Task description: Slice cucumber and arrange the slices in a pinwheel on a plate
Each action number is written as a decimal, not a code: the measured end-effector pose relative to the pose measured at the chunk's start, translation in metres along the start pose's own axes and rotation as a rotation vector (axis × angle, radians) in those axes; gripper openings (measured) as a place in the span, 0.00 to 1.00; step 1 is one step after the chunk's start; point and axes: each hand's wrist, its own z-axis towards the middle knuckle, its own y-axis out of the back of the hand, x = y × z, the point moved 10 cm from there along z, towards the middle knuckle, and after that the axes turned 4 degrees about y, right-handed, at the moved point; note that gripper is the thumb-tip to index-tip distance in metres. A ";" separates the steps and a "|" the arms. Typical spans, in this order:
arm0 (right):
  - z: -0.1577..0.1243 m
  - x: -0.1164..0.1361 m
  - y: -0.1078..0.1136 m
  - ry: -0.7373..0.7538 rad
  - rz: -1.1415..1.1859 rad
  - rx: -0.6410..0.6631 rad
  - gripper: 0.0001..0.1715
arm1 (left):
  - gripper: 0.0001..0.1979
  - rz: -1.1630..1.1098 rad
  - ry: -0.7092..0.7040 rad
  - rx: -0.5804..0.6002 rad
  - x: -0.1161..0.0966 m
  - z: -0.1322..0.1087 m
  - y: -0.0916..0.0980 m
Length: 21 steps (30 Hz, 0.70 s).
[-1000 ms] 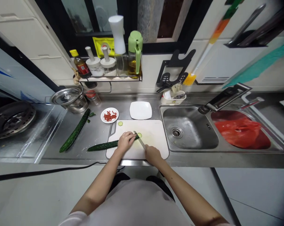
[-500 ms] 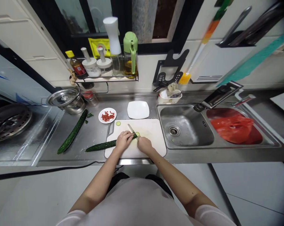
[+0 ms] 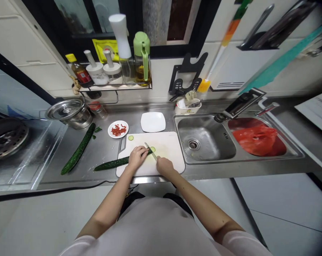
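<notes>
Under the closed fingers of my left hand (image 3: 137, 158) lies a long dark green cucumber (image 3: 111, 164), held down on the white cutting board (image 3: 171, 151). Its uncut end sticks out past the board's left edge. My right hand (image 3: 164, 166) grips the handle of a knife (image 3: 150, 152), whose blade slants across the cucumber's cut end, close to my left fingertips. A pale cucumber slice (image 3: 152, 149) is by the blade. Another slice (image 3: 131, 138) rests at the board's upper left corner.
Behind the board stand a white square plate (image 3: 153, 122) and a small plate (image 3: 110, 132) of red pieces. A second cucumber (image 3: 79, 149) lies left, near a lidded steel pot (image 3: 80, 121). To the right is a sink (image 3: 209, 153); a red plastic bag (image 3: 254, 139) fills the other basin.
The knife handle has swung slightly right and away from the cucumber, with more blade showing. My left hand stays on the cucumber. The whole view has shifted a little.
</notes>
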 end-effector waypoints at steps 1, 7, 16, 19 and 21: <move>-0.004 -0.002 -0.002 -0.004 -0.002 0.006 0.16 | 0.12 -0.001 -0.001 -0.001 0.000 0.000 0.000; -0.018 -0.009 -0.007 -0.012 0.003 0.027 0.16 | 0.12 -0.004 0.015 0.001 0.002 0.001 0.001; -0.038 -0.022 -0.006 -0.030 0.013 0.042 0.15 | 0.12 0.002 0.053 0.033 0.003 0.003 0.000; -0.040 -0.037 0.004 -0.084 0.044 0.004 0.16 | 0.11 0.014 0.067 0.030 0.002 0.003 0.001; -0.037 -0.047 0.011 -0.127 0.050 -0.019 0.16 | 0.11 0.019 0.082 0.019 0.001 0.003 0.002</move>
